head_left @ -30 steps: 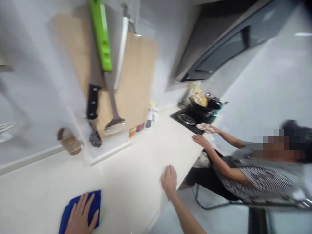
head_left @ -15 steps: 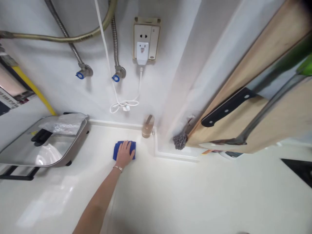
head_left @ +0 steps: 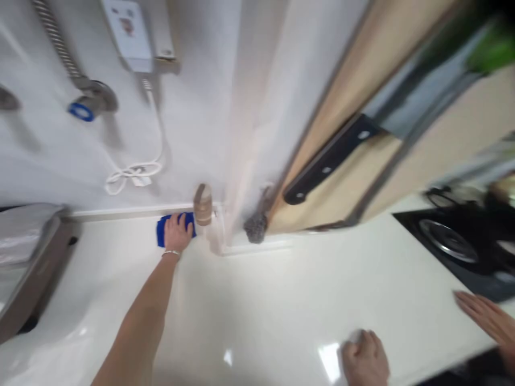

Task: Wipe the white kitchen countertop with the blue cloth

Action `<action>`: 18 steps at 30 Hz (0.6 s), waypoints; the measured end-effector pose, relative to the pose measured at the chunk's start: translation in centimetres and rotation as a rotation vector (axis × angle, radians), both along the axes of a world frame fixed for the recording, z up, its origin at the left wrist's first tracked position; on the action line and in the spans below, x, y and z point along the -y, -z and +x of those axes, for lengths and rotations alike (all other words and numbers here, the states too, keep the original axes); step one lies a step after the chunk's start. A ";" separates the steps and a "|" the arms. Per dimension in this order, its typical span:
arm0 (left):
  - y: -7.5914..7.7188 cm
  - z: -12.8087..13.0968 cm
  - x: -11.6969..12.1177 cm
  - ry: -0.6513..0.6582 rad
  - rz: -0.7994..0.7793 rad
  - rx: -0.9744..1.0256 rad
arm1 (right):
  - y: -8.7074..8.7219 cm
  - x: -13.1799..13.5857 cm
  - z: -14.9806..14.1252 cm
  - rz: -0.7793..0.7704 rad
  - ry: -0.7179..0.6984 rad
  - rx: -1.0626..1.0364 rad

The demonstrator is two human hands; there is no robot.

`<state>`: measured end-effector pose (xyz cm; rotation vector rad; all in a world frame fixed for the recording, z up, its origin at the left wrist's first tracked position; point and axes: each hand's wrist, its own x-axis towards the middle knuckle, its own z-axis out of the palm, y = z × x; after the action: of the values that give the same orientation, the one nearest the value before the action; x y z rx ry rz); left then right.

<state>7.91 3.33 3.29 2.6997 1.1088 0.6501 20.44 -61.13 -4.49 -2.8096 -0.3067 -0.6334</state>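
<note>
Head view: left hand, fingers slightly apart, lies flat on blue cloth at the far edge of the white counter, just left of a glass jar. Right hand sits well right, fingers curled; any grip is unclear.

Seen from my own rig at far left, my left hand wears a thin silver bracelet on a bare wrist; at near right, my right hand is bare.

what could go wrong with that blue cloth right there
The left hand on the blue cloth is right beside the small cup with brownish contents, so one slip might tip it. The looped white cord hangs just above the counter and could perhaps snag or get damp.
</note>
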 end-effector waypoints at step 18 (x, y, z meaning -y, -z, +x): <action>1.2 -3.1 16.2 0.048 0.048 -0.055 | -0.8 -1.6 -0.8 -0.001 0.050 0.051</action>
<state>4.83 -12.83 2.05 2.7913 1.0506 0.6058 19.67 -59.55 -3.64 -2.8138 -0.2477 -0.7167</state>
